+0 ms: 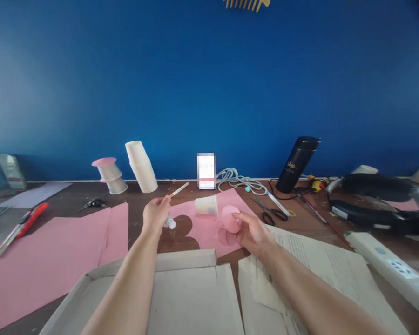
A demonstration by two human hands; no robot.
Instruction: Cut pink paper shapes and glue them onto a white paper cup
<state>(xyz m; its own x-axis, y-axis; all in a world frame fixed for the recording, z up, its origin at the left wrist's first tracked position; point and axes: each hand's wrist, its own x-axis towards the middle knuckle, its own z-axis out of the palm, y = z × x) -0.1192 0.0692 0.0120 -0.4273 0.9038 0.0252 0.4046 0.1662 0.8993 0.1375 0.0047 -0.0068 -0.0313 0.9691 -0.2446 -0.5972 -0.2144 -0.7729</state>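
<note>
While left hand (156, 215) pinches pencil (179, 190), right hand (252, 231) fingers grip pink disc (229, 218).

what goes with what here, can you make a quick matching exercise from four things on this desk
Things:
1. pink paper disc
2. paper cup
3. black flask
4. red-handled cutter

States or places:
a. lying on its side on the pink sheet
b. far left on the table
c. held in the right hand
d. standing by the blue wall

Pairs: 1-c, 2-a, 3-d, 4-b
</note>
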